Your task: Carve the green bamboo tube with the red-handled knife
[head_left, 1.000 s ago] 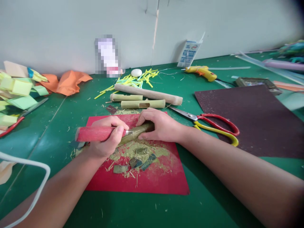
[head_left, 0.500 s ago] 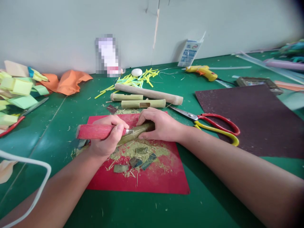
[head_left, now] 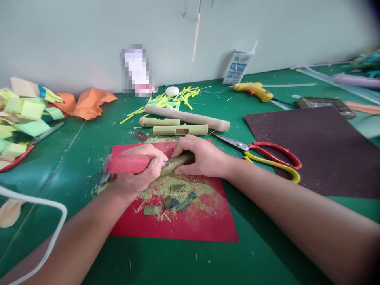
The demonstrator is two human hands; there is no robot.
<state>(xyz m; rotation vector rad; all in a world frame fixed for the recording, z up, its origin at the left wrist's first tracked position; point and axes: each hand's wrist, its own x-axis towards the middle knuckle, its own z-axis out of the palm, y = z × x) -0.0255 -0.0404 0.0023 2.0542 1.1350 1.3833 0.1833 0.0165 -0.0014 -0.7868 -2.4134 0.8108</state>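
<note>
My left hand (head_left: 142,168) is closed around the thick red handle of a carving knife (head_left: 127,163). Its short metal blade rests against a greenish bamboo tube (head_left: 170,166), partly hidden by my fingers. From the right, my right hand (head_left: 200,155) grips the far end of that tube and presses it down. The tube lies slanted over a red sheet (head_left: 204,225). Bamboo shavings (head_left: 178,188) and several dark green peeled chips (head_left: 187,202) are scattered on the sheet in front of the tube.
Behind the sheet lie two cut bamboo tubes (head_left: 194,130) and a pale wooden stick (head_left: 190,117). Scissors (head_left: 267,154) lie beside my right forearm, near a dark brown sheet (head_left: 320,154). A yellow glue gun (head_left: 255,91) is farther back. Folded papers (head_left: 29,111) crowd the left side.
My left hand and the knife have shifted right along the bamboo tube, toward my right hand. My right hand keeps its grip in about the same place.
</note>
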